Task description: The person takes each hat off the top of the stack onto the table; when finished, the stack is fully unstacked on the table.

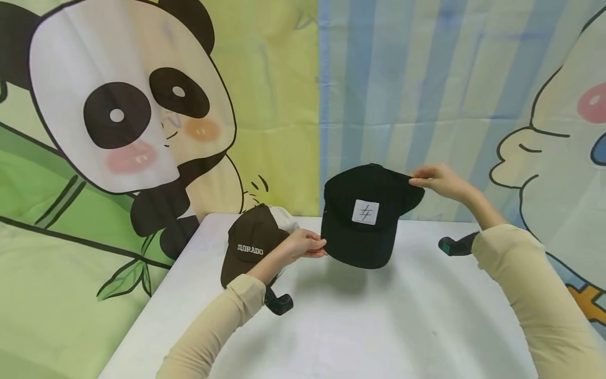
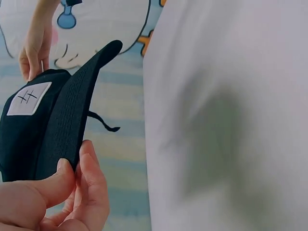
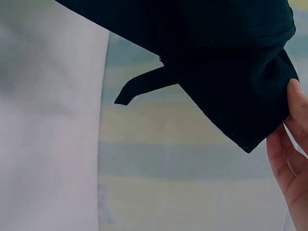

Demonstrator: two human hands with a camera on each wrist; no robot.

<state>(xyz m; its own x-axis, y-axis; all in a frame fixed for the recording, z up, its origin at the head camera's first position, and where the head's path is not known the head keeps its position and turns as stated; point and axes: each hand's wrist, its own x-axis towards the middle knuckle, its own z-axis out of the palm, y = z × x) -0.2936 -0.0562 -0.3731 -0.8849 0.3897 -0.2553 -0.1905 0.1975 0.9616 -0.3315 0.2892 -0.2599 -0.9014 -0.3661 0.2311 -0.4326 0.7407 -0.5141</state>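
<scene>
A black baseball cap [image 1: 347,210] with a white square patch [image 1: 365,212] is held up above the table, its front facing the head camera and its brim downward. My left hand [image 1: 305,245] pinches the brim's edge between thumb and fingers, as the left wrist view also shows at the brim [image 2: 72,106]. The right hand [image 1: 440,180] pinches the cap's back edge at upper right. In the right wrist view a loose strap [image 3: 147,84] hangs from the cap, beside the right fingers [image 3: 284,163].
A brown cap [image 1: 251,242] lettered COLORADO sits on the white table [image 1: 379,326] at left, partly behind my left forearm. Something white [image 1: 284,217] shows behind it. Printed cloth [image 1: 279,105] with a panda hangs behind the table.
</scene>
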